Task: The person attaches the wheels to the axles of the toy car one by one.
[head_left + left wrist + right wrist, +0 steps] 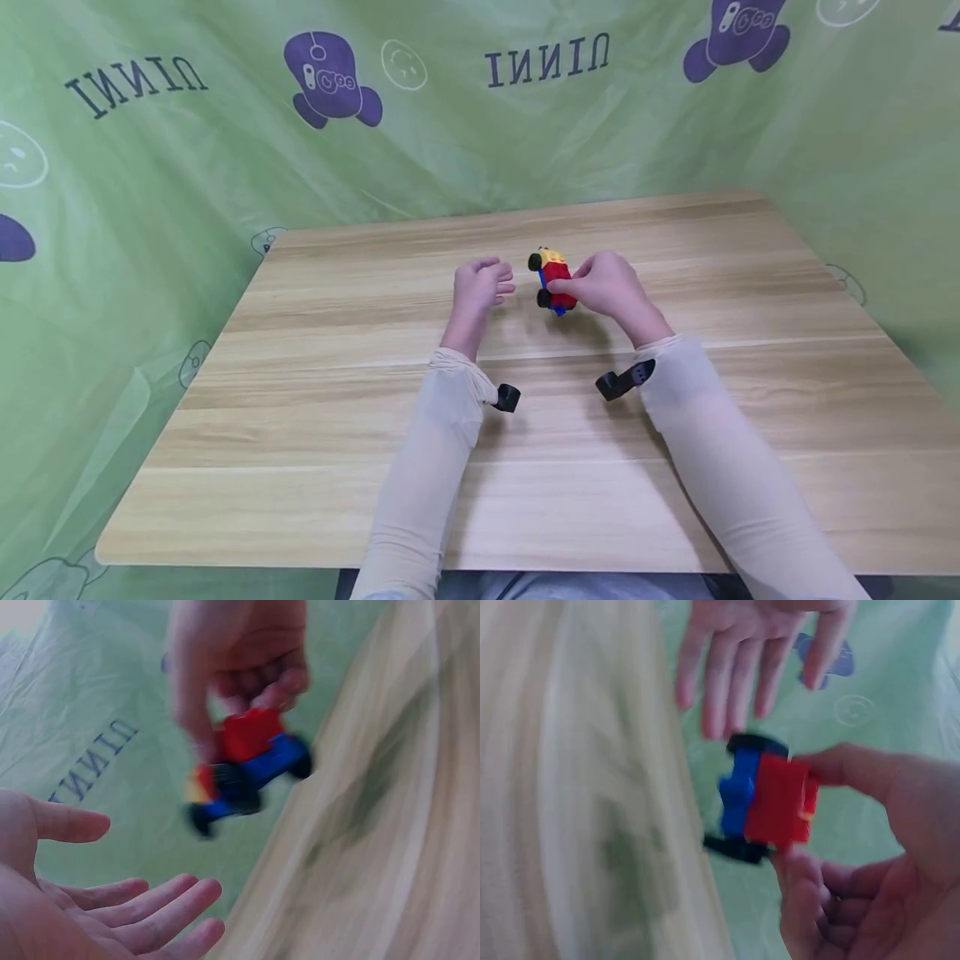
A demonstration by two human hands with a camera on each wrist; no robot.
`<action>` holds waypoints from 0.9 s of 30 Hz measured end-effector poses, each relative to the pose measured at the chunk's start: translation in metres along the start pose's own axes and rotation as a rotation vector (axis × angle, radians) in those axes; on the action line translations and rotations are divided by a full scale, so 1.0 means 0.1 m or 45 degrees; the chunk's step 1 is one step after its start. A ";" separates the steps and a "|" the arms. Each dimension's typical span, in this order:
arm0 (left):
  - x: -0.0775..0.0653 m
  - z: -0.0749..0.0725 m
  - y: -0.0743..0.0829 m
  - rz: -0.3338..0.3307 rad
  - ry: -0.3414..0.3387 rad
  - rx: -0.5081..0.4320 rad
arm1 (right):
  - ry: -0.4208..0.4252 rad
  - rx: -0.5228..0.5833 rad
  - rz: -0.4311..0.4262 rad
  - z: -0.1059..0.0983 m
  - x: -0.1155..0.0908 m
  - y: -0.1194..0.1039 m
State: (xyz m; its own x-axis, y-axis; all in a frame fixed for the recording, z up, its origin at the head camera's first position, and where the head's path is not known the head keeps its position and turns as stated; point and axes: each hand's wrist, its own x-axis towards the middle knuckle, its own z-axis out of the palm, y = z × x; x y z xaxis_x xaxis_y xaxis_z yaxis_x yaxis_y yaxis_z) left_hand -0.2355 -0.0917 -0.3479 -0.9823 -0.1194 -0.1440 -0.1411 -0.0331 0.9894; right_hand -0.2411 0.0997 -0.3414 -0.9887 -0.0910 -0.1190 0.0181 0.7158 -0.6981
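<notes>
A small toy car (pixel 557 275) with a red body, yellow front, blue base and black wheels is held above the table. My right hand (pixel 611 287) pinches its red body between thumb and fingers, as the right wrist view shows from behind the car (pixel 776 801). To the left of it, my left hand (pixel 482 287) hovers apart from the car with nothing in it. Its fingers are spread and fairly straight in the left wrist view, the palm (pixel 45 922) turned toward the car's side.
A wood-grain table (pixel 300 417) spreads beneath both hands. Green printed cloth (pixel 450 150) hangs behind it and along the sides. Each sleeve carries a black wrist camera, the left one (pixel 507 398) and the right one (pixel 624 381), low over the tabletop.
</notes>
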 end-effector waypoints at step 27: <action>-0.02 -0.05 0.03 0.030 -0.027 -0.020 | 0.230 -0.327 0.021 0.30 0.00 0.03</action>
